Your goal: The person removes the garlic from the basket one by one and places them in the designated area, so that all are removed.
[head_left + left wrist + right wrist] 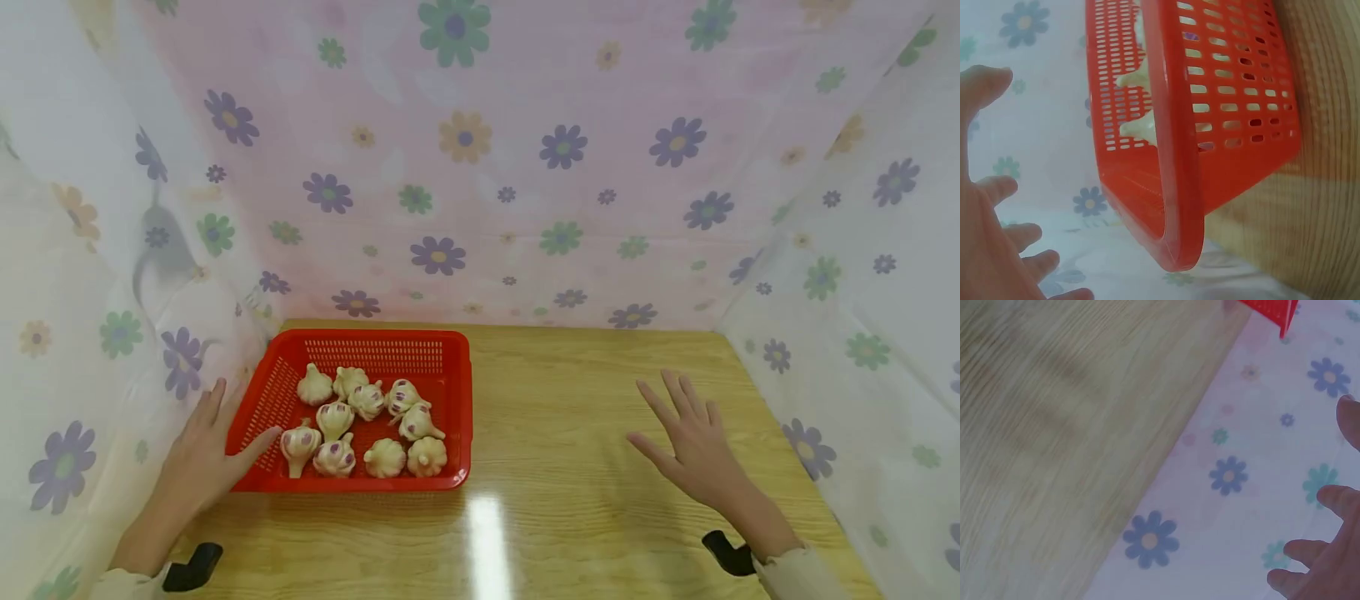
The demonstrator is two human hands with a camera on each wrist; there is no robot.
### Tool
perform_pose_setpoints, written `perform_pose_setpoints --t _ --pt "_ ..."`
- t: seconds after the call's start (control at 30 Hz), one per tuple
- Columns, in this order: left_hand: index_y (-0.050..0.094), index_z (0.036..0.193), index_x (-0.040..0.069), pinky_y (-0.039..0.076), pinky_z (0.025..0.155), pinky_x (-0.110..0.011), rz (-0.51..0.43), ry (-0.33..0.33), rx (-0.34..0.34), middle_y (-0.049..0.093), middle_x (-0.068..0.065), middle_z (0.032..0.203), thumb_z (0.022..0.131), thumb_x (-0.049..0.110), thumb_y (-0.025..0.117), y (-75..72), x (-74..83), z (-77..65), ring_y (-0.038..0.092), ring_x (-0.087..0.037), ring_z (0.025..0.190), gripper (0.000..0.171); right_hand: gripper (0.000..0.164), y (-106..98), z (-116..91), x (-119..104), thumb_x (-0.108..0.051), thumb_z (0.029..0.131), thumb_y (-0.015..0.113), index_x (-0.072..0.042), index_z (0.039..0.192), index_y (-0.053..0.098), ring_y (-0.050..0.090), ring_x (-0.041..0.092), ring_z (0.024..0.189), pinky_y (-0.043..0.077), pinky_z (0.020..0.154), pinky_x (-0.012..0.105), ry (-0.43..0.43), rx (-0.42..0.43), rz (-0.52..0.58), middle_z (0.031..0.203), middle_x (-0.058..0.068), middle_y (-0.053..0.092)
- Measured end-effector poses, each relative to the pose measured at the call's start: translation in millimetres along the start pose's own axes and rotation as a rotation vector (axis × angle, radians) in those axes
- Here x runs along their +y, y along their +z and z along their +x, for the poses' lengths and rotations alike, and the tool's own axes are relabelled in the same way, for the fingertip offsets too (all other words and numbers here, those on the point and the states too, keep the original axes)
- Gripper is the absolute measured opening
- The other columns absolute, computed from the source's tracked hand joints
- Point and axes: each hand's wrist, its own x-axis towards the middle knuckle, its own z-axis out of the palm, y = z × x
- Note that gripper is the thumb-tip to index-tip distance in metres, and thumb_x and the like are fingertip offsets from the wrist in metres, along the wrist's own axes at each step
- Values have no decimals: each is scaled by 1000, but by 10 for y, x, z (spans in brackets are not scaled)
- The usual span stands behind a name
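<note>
A red plastic basket (462,400) with slotted walls stands at the left of the wooden table. Several garlic bulbs (335,421), pale with some purple patches, lie inside it. My left hand (198,450) is over the basket's left side, fingers spread and thumb stretched toward the bulbs. In the left wrist view that hand (991,219) appears apart from the basket's rim (1179,156), with nothing in it. Over the right part of the table, my right hand (693,450) hovers with fingers spread, holding nothing; in the right wrist view its fingers (1310,553) show at the right edge.
The wooden table (570,417) extends right of the basket. Flower-patterned cloth (510,167) rises behind the table and along both sides. Black bands (193,567) sit at both wrists. A bright light reflection lies on the table in front.
</note>
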Motion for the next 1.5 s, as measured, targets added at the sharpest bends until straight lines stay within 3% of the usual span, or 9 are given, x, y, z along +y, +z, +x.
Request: perform_pose_setpoints --t 0.13,0.4,0.7,0.93,1.03,1.13,1.17,1.33,1.5 --pt "1 153 28 18 84 -81 -86 -29 -24 6 -28 153 90 51 55 -19 -26 24 11 -57 132 87 75 38 96 -106 -36 88 66 -19 150 28 14 46 138 19 95 73 -32 -9 44 154 19 15" --pt "17 149 -2 24 91 -75 -339 -36 12 23 -36 143 91 31 62 -26 -83 138 24 -58 125 80 74 47 282 -410 -34 89 65 -22 151 26 31 49 128 34 88 69 -87 -77 144 151 21 22" --pt "22 147 -1 36 88 -69 -449 -199 -41 23 -37 143 95 33 56 -41 -122 245 29 -58 123 71 71 87 500 -733 -36 91 63 -26 150 25 35 40 129 41 89 62 -126 -139 292 150 14 25" --pt "20 147 -2 39 93 -61 -534 -214 -122 23 -36 143 97 31 52 -93 -257 374 30 -55 125 68 68 161 709 -927 -37 92 61 -27 149 26 36 30 130 40 93 57 -165 -163 406 147 8 29" --pt "20 146 -4 49 89 -38 -608 -208 -148 24 -34 144 97 29 53 -99 -323 437 51 -28 114 68 66 199 789 -1007 -37 92 61 -28 149 28 37 26 130 39 96 54 -175 -168 448 145 4 32" --pt "21 146 -4 49 78 -18 -662 -230 -182 27 -32 143 97 30 52 -95 -387 495 54 -5 100 67 65 252 871 -1081 -38 92 61 -29 148 29 39 22 128 42 94 50 -179 -184 495 144 0 34" --pt "21 146 -4 49 78 -19 -672 -244 -193 28 -32 143 97 30 52 -85 -410 515 53 -3 98 67 64 271 897 -1104 -38 92 61 -30 148 30 40 21 126 43 93 48 -177 -191 509 143 -2 34" --pt "23 145 -4 52 81 -37 -657 -281 -261 40 -33 133 97 29 52 -35 -457 608 55 -28 105 65 62 397 1035 -1216 -39 92 60 -32 146 31 44 16 116 46 87 41 -166 -233 581 138 -3 38" --pt "27 143 -3 54 72 -36 -740 -363 -280 62 -10 100 93 21 58 26 -528 647 63 -19 82 64 61 571 1172 -1364 -41 91 60 -32 145 34 46 20 115 47 86 43 -153 -281 659 135 0 41"
